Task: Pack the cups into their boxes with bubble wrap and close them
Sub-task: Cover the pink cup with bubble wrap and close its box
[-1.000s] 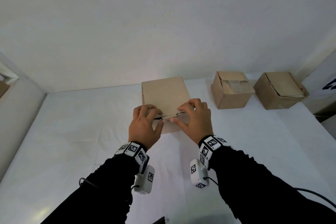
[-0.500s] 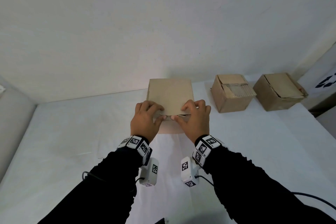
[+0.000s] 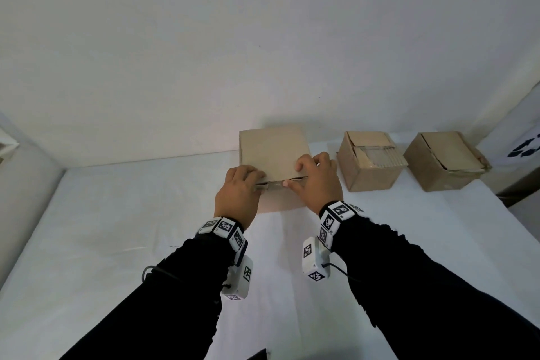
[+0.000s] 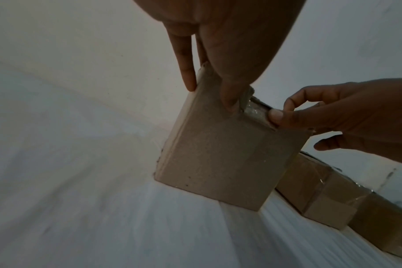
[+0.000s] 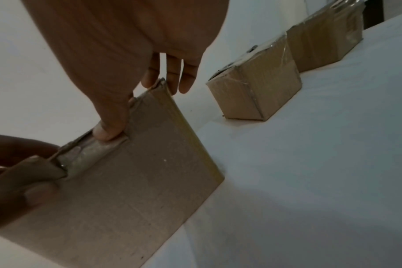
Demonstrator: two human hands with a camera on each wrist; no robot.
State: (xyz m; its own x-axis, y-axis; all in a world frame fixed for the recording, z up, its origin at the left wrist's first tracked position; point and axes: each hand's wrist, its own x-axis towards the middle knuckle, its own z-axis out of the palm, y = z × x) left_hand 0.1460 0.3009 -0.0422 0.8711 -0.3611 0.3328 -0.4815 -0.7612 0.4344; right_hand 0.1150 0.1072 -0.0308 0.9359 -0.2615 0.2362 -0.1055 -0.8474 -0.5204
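A plain cardboard box (image 3: 274, 149) stands on the white table (image 3: 117, 228) near the back wall, its lid folded down. My left hand (image 3: 238, 193) and right hand (image 3: 317, 181) both hold its front top edge, fingers over the lid and thumbs at the front seam. Shiny bubble wrap (image 4: 255, 110) shows in the narrow gap between the thumbs. The left wrist view has the left hand (image 4: 218, 72) on the box (image 4: 218, 159) with the right hand (image 4: 333, 112) pinching the lid edge. No cup is visible.
Two more brown cardboard boxes with their flaps down stand to the right along the wall, one (image 3: 369, 161) close to my right hand, the other (image 3: 444, 161) farther right. A pale side panel (image 3: 26, 190) bounds the table on the left.
The box has turned square to me and sits slightly farther back. Both hands stay on its front edge, and the thumbs have come closer together at the seam.
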